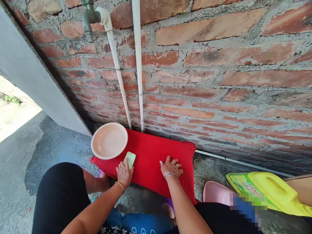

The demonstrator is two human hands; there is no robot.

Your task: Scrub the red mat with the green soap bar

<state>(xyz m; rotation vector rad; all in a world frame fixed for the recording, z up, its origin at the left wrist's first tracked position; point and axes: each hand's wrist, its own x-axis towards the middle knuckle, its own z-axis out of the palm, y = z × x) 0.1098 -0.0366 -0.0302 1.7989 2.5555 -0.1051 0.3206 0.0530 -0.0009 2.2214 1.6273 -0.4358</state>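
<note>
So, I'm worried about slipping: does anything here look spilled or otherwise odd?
Possibly: a dark patch on the concrete floor, left of the pale basin. Its uneven edge stands out against the lighter concrete, so it may be damp; its source isn't clear. Nothing else stands out around the red cloth.

Soft, bright daylight spreads evenly over the brick wall and glares nearly white on the ground at far left, while shadow darkens the wall's left end, wide-angle distortion stretches the edges, and pixel blocks mask the lower right.
</note>
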